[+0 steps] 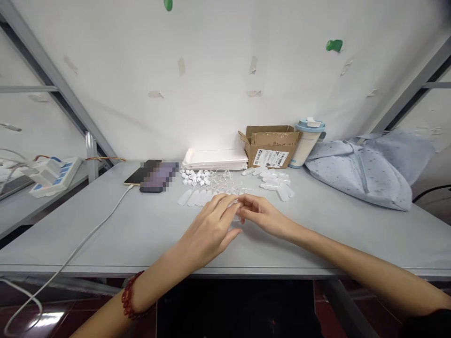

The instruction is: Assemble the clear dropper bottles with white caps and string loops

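My left hand (211, 225), with a red bead bracelet (131, 296) at the wrist, reaches over the tabletop, fingers stretched forward and thumb apart. Its fingertips meet those of my right hand (264, 216), whose fingers are bent together in a pinch. A bit of clear plastic (237, 218) shows beneath the fingertips; what the pinch holds is mostly hidden. Just beyond lie a row of flat translucent tubes (193, 198), a heap of small white caps (193, 177) and thin white loops (221, 177). More translucent tubes (276, 180) lie scattered to the right.
A white stack of flat sheets or trays (218, 159) and an open cardboard box (269, 145) stand by the wall. Beside them are a cup with a blue lid (306, 145) and a blue cloth bag (359, 173). Leftward, phones (155, 176) lie with a white cable (88, 239).
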`<state>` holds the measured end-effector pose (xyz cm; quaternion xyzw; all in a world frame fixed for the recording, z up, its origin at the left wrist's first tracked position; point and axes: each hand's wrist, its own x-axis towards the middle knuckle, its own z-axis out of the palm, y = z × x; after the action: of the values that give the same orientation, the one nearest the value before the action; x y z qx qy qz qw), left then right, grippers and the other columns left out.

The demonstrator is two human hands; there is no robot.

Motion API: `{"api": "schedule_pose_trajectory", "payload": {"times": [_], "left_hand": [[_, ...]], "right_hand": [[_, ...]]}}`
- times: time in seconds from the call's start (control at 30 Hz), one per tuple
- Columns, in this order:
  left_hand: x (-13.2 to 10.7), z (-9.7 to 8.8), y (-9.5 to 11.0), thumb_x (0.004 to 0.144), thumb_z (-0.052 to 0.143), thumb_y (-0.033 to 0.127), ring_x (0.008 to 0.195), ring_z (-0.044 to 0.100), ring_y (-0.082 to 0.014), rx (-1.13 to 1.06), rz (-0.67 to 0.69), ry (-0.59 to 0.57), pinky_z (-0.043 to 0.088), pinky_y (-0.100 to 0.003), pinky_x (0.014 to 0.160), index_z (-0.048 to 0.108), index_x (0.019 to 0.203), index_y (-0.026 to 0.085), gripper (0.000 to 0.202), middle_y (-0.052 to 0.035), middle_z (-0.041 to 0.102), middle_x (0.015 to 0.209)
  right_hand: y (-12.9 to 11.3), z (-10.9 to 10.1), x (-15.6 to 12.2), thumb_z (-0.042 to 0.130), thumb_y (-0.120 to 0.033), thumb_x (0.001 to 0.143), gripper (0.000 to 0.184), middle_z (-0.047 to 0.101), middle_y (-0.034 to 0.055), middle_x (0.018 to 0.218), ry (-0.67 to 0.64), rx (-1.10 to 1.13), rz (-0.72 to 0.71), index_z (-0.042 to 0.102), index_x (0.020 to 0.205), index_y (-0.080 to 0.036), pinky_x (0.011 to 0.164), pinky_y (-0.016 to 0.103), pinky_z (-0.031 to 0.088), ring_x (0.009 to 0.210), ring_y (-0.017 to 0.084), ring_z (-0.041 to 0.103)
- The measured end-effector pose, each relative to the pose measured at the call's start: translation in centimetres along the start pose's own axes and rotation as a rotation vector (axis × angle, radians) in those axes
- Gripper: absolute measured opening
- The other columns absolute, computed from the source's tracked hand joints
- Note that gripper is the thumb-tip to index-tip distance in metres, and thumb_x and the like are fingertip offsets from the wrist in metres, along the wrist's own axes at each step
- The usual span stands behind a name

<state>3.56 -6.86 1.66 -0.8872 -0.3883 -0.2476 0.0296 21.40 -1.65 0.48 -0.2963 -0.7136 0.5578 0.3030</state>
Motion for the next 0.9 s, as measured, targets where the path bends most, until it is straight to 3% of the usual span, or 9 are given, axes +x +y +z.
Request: {"api": "schedule_pose_trajectory", "payload": {"times": [0.13, 0.23, 0.37, 0.5, 0.6, 0.73, 0.9], "left_hand": [[-0.1, 0.3, 0.2, 0.086, 0.054, 0.021, 0.119, 0.044, -0.0273, 0.014, -0.030, 0.033, 0.045, -0.044, 0.096, 0.046, 0.122, 0.014, 0.038, -0.0138, 0.051, 0.124], [-0.2, -0.5, 0.0, 0.085, 0.055, 0.022, 0.115, 0.046, -0.0252, -0.044, -0.058, -0.023, 0.045, -0.041, 0.095, 0.048, 0.120, 0.015, 0.037, -0.0119, 0.054, 0.120], [-0.9, -3.4, -1.7, 0.082, 0.059, 0.030, 0.117, 0.046, -0.0231, -0.121, -0.144, -0.190, 0.043, -0.038, 0.097, 0.050, 0.120, 0.021, 0.040, -0.0069, 0.056, 0.121], [-3.1, -6.8, -4.7, 0.078, 0.059, 0.036, 0.119, 0.047, -0.0255, -0.065, -0.392, -0.305, 0.043, -0.036, 0.094, 0.047, 0.127, 0.027, 0.051, -0.0041, 0.055, 0.125], [-4.7, -8.3, -6.4, 0.073, 0.062, 0.038, 0.112, 0.052, -0.0253, -0.068, -0.498, -0.418, 0.045, -0.033, 0.089, 0.050, 0.124, 0.033, 0.052, -0.0005, 0.055, 0.125], [-5.3, -8.7, -7.3, 0.071, 0.062, 0.037, 0.103, 0.057, -0.0237, -0.094, -0.561, -0.532, 0.046, -0.030, 0.083, 0.053, 0.119, 0.035, 0.049, 0.0010, 0.056, 0.121], [-5.0, -7.9, -8.0, 0.069, 0.060, 0.034, 0.095, 0.059, -0.0223, -0.105, -0.587, -0.589, 0.045, -0.030, 0.080, 0.054, 0.116, 0.033, 0.048, -0.0003, 0.057, 0.114]], "right_hand": [[-0.2, 0.5, -0.2, 0.059, -0.035, 0.082, 0.027, 0.053, -0.0004, 0.075, -0.048, 0.058, 0.007, 0.055, 0.099, -0.015, 0.068, 0.028, 0.043, 0.067, 0.012, 0.052], [-0.3, 0.8, -0.4, 0.059, -0.037, 0.082, 0.030, 0.054, -0.0007, 0.071, -0.075, 0.060, 0.012, 0.056, 0.100, -0.014, 0.068, 0.028, 0.043, 0.066, 0.012, 0.054], [-0.2, 0.8, -0.7, 0.055, -0.036, 0.086, 0.030, 0.058, -0.0004, 0.067, -0.074, 0.033, 0.035, 0.054, 0.106, -0.013, 0.070, 0.028, 0.042, 0.068, 0.013, 0.057], [-0.2, 0.4, -0.6, 0.056, -0.037, 0.084, 0.029, 0.059, 0.0007, 0.075, -0.003, 0.010, 0.064, 0.054, 0.103, -0.015, 0.071, 0.028, 0.042, 0.069, 0.013, 0.058], [-0.3, 0.1, -0.4, 0.056, -0.040, 0.083, 0.029, 0.059, 0.0014, 0.076, 0.038, -0.009, 0.094, 0.055, 0.099, -0.015, 0.070, 0.029, 0.043, 0.068, 0.014, 0.059], [-0.4, -0.3, -0.2, 0.054, -0.039, 0.084, 0.027, 0.060, 0.0015, 0.074, 0.066, -0.045, 0.089, 0.055, 0.098, -0.015, 0.072, 0.030, 0.044, 0.069, 0.014, 0.060], [-0.8, -1.0, 0.1, 0.052, -0.036, 0.085, 0.024, 0.060, 0.0001, 0.065, 0.118, -0.103, 0.074, 0.054, 0.098, -0.015, 0.075, 0.031, 0.043, 0.071, 0.016, 0.060]]}}
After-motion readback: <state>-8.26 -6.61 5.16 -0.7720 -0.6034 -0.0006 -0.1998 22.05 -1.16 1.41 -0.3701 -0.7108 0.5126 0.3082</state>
